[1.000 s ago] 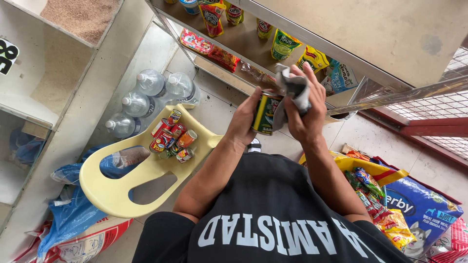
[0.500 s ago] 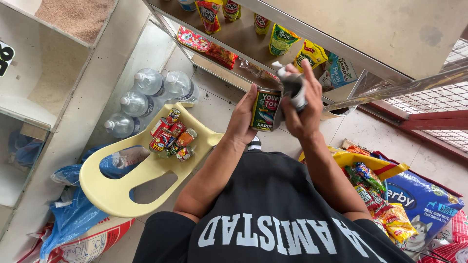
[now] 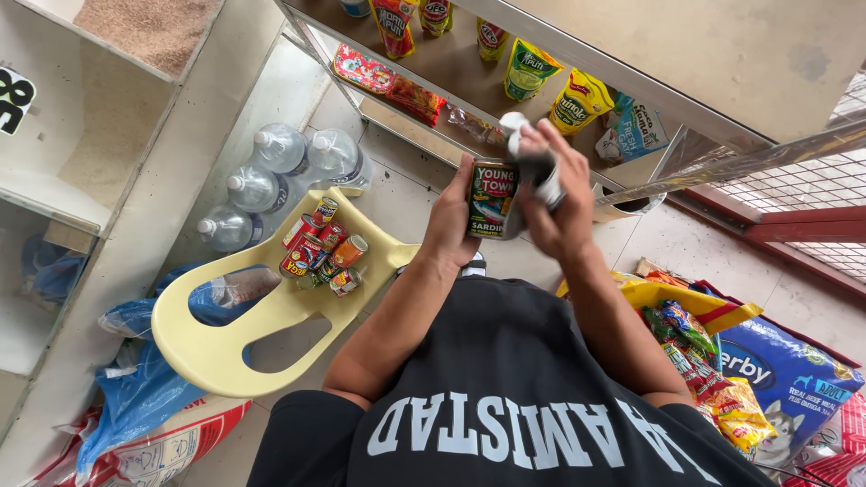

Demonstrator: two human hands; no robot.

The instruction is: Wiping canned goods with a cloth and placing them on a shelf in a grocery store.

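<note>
the left hand is wrapped around a green-labelled tin can, gripping it by the side and holding it upright in front of the chest, above the floor and just below the metal shelf. the right hand is closed on a crumpled white-and-dark cloth, pressed against the can's far side and top.

the can rests only in that one-sided left grip, so a firm push from the cloth hand could twist it loose; it would then drop onto the tiled floor or onto the yellow plastic chair below. on the chair's seat lies a loose cluster of small tins, some on their sides and near the seat's edge, so a falling can, or a knock against the chair, could scatter them and send them rolling toward the water bottles beside it.

the cloth's loose end sticks up close to the shelf's lower edge, so a wide wipe could catch it there, or brush the hanging sachets and the red packets on the lower level. if the can's rim is sharp, a hard wipe could snag the cloth; the rim cannot be made out here. the snack bags piled at the right sit near the right elbow and could be nudged over
</note>
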